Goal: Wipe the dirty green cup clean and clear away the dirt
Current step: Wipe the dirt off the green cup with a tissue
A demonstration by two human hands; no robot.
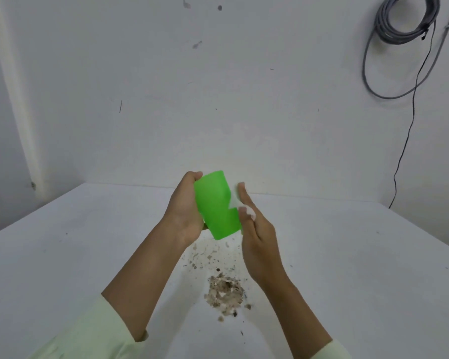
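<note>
A heap of dirt [224, 294] lies on the white counter [62, 255], uncleared. Above it, the left hand [186, 213] grips the green cup [215, 206], fingers wrapped around its side. The right hand [254, 229] presses a white tissue [244, 207] flat against the cup. Wiping appears under way; the dirt remains to be cleared.

Bare test room — white table [88, 255], scuffed wall [218, 86], coiled cable [405, 22].
</note>
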